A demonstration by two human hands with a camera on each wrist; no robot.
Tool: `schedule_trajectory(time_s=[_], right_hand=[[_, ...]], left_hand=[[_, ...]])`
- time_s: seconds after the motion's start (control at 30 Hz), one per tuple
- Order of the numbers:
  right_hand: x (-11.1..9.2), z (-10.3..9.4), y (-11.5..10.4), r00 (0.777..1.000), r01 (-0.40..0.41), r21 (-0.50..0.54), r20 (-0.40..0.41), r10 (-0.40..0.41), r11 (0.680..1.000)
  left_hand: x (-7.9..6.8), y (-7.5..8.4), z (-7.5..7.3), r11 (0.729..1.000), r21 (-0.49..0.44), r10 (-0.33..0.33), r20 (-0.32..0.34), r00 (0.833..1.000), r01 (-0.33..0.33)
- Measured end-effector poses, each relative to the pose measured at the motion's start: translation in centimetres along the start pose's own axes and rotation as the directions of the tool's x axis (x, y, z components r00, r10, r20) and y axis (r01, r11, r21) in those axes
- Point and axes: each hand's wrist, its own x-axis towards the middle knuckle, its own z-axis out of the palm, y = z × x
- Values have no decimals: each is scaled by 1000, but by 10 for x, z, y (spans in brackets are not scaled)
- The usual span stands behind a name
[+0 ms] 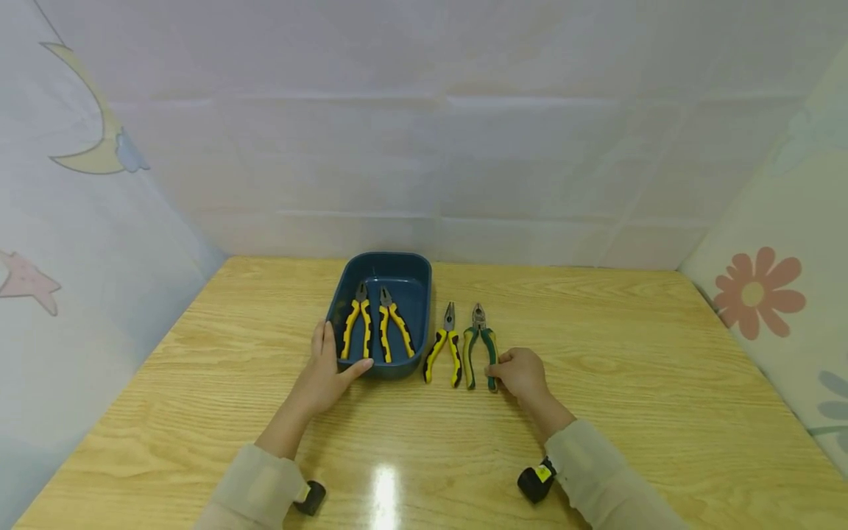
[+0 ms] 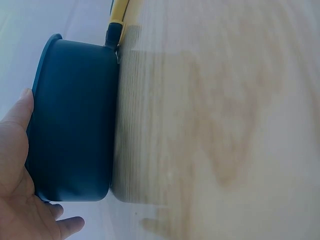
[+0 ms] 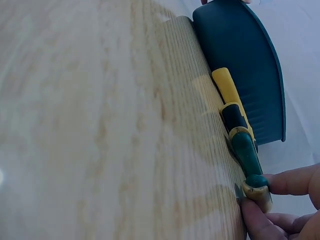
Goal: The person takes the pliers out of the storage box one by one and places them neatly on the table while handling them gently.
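At the near left corner of a dark blue tray (image 1: 380, 370), my left hand (image 1: 324, 375) lies with its thumb along the near rim and its fairly straight fingers against the left side. Two pairs of yellow-and-black pliers, one at the left (image 1: 356, 324) and one at the middle (image 1: 394, 324), lie inside, jaws pointing away. My right hand (image 1: 522, 377) pinches the end of the right handle of green-and-yellow pliers (image 1: 489, 342) between thumb and fingers. In the right wrist view, that green handle (image 3: 246, 152) lies close along the tabletop.
Another pair of yellow-and-black pliers (image 1: 450, 346) lies on the wooden table (image 1: 636, 397) between the tray and the green pliers. A pale cloth backdrop (image 1: 530, 169) rises behind the table's far edge, with printed cloth walls at both sides.
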Motion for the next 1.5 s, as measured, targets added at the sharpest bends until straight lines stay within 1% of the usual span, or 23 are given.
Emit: schedule_trajectory(time_s=[0.23,0.47,0.67,0.93,1.2,1.33,1.5], right_hand=[[-1,-3,0,1000,-10,-36,18,11,999],[-1,-3,4,999,-24,48,35,22,999],[-3,-4,4,999,-29,81,45,26,996],[-5,-6,5,999,31,102,11,-32,994],[-4,-5,4,998,56,187,-6,-56,981],[-5,-4,0,997,75,259,-7,-75,963],[-9,-2,-6,994,101,324,-3,-106,940]], left_hand=[[1,0,2,1000,-3,6,-5,1000,-6],[1,1,2,1000,-1,0,-2,1000,0],[1,1,3,1000,2,-6,0,1000,6],[0,1,3,1000,5,1,-8,1000,-1],[1,1,1,1000,7,-4,-6,1000,4],[0,0,1,1000,10,-5,-8,1000,5],[0,0,1,1000,6,-1,-9,1000,1]])
